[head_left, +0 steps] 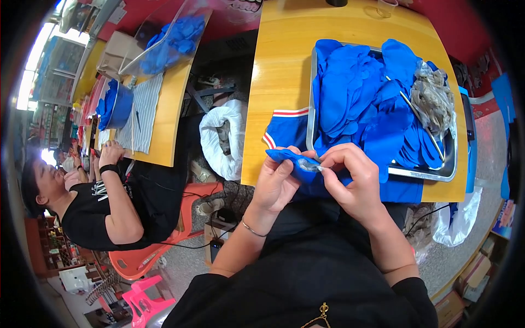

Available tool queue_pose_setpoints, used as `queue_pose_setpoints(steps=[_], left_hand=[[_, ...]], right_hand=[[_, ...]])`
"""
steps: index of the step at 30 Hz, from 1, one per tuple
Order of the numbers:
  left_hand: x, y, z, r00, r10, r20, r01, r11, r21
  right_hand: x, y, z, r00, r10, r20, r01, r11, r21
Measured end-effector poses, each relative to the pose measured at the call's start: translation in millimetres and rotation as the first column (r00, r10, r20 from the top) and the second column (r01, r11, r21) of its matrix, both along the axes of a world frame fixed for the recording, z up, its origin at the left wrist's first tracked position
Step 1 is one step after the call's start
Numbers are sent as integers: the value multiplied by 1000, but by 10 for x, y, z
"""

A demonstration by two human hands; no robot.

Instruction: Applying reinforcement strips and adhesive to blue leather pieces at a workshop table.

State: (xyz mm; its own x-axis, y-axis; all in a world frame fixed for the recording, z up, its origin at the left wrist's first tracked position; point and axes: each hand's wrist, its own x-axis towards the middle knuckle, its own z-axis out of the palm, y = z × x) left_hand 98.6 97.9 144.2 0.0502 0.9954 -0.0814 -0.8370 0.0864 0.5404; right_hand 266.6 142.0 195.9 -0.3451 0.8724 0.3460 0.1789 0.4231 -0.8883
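Observation:
A blue fabric piece (290, 157) is held by my left hand (276, 183), with a pale grey, crumpled bit (311, 165) showing along it. My right hand (353, 180) pinches at the grey bit, fingertips close to the fabric's right end. Just beyond my hands, a steel tray (311, 93) holds stacks of blue fabric pieces (344, 87), a heap of grey-brown crumpled material (432, 98) and a thin stick (424, 126). Blue cloth with red-and-white striped edging (284, 126) lies left of the tray, on the yellow table (279, 38).
A co-worker (109, 213) sits on an orange chair (142, 262) at another table (169, 126) with a blue bucket (119, 109) and a clear bin (169, 44). A white sack (227, 142) stands between the tables; another bag (454, 224) is right of me. A pink stool (142, 298) is lower left.

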Motion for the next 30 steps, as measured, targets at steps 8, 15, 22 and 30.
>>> queue_pose_setpoints(steps=[8,15,22,30], left_hand=[[25,8,49,999,-8,45,10,1000,-29],[21,7,51,1000,-9,-5,8,999,-50],[39,32,191,993,-47,-106,36,994,-104],[-74,89,276,978,-202,-56,189,964,-185]], right_hand=[[-5,18,-82,986,-10,-167,-15,989,-146],[13,96,32,993,114,29,-115,993,27],[71,194,83,927,282,248,-333,923,194],[320,239,253,976,13,218,-82,946,313]])
